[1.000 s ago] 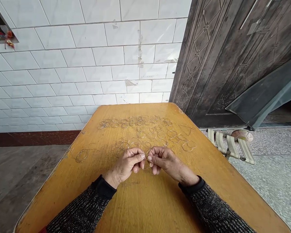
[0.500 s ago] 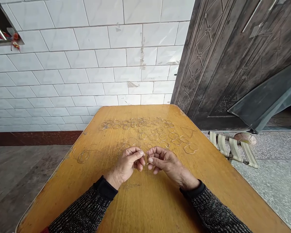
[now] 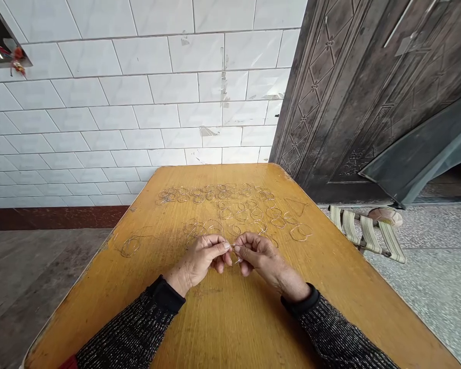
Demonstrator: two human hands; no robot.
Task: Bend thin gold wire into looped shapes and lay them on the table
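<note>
Drawn closer together, the left hand and right hand tightly pinch thin wire above the table.

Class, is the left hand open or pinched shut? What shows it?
Pinched shut: the left hand has thumb against forefinger on a thin strand.

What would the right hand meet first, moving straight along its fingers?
Thin strand in between aside, likely the left hand, at its fingertips; depth across the small gap is unclear.
</note>
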